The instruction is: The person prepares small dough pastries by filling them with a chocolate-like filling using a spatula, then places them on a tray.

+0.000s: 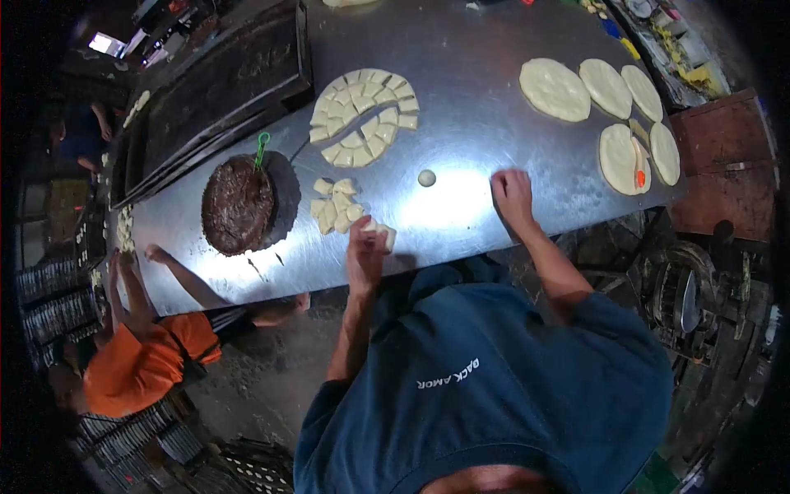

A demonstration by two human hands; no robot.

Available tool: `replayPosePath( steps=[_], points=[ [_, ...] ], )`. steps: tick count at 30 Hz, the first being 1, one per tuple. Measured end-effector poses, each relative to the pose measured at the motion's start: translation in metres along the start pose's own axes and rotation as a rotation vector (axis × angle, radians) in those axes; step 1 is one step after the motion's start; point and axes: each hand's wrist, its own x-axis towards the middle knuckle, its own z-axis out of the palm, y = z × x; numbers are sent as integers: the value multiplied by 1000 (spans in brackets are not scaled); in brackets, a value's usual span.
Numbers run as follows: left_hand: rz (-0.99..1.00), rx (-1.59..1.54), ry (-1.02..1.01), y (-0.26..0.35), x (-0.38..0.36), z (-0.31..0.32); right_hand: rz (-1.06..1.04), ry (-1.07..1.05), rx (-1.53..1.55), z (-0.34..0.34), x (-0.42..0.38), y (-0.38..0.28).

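My left hand [364,257] is at the table's front edge, its fingers closed on a pale dough piece [387,237]. Just beyond it lies a loose cluster of cut dough pieces [336,207]. My right hand [512,196] rests curled on the metal table [477,148], and whatever it may hold is hidden. Between the hands, farther in, sits a small round ball [426,178]. A flat dough round cut into many chunks [362,103] lies behind the cluster. To the left, a mound of dark brown paste [237,206] has a green-handled utensil [262,148] stuck in it.
Several flat dough ovals [555,89] lie at the right, one under an orange-handled tool [640,177]. A large dark tray [222,95] stands back left. A person in orange [136,375] reaches onto the table's left end. Machinery [683,296] stands at the right.
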Motion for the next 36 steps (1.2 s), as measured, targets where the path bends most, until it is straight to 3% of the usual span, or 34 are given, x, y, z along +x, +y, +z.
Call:
replayPosePath(
  steps=[2,4,6,8,10,12,14,16,18,20,22,26,27,30,32,34,36],
  points=[
    [-177,-168,-82,28,4,-9,88,67,68,32,30,-15],
    [-217,-294,-79,28,10,-23,200,-26,250,50,19,-43],
    [-253,-402,28,29,15,-48,-35,-127,137,39,-19,-60],
    [-114,-363,47,28,11,-78,-66,-212,148,20,-37,-51],
    [-165,-340,192,23,12,-99,24,-254,82,11,-37,-50],
    [-213,-336,186,30,11,-107,464,-313,267,6,19,-96],
    [-245,-330,186,34,11,-111,336,-210,367,41,47,-105],
    [-216,-292,101,35,11,-104,343,-249,405,71,68,-117],
    [-183,-164,92,37,10,-90,120,-376,209,99,70,-100],
    [-191,-165,84,28,12,-78,78,-541,84,93,77,-108],
    [-129,-241,41,42,9,-52,-103,-364,107,88,67,-116],
    [-64,-312,-42,43,16,0,346,-698,752,46,46,-168],
    [5,-269,-92,40,19,13,352,-712,730,31,43,-174],
    [-108,-279,-166,47,19,31,477,-627,736,7,35,-163],
    [25,-290,-111,46,21,29,525,-672,858,3,29,-144],
    [14,-276,-74,54,24,25,670,-793,1224,0,27,-140],
    [-100,-341,-161,70,19,18,808,-709,1491,-6,35,-158]
  ],
)
